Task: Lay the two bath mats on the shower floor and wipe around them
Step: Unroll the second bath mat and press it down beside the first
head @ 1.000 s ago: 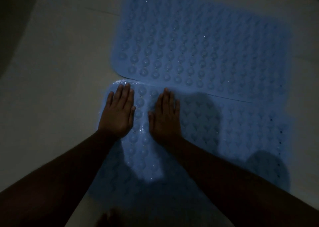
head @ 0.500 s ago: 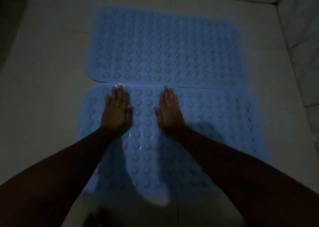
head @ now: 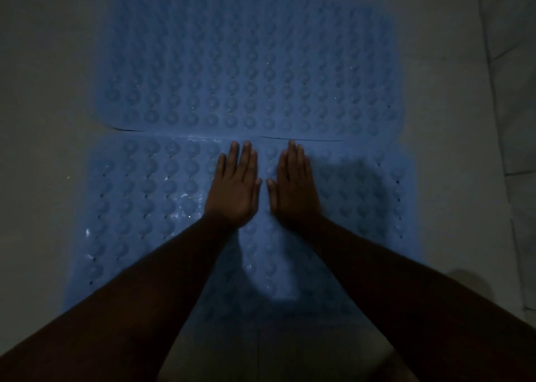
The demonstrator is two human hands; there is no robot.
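Blue, bumpy rubber fills most of the dim view: two rectangular bath mats studded with round suction cups lie flat on the pale tiled shower floor. The far mat sits further from the person, and the near mat lies just below it, their long edges meeting and slightly overlapping along a thin dark seam. Compared with a second ago, both hands have slid rightward along the near mat, from its left end to about its middle, and have drawn closer together. That suggests the person is pressing the mat down section by section to seat its cups, so the laying step looks nearly finished and the wiping is not yet begun; no cloth is in view. The left hand rests palm down, its fingers straight, held together and holding nothing, tips just short of the seam. The right hand lies flat beside it, near but apart, its fingers likewise extended and empty, touching only the mat. Small wet glints show on the rubber left of the hands.
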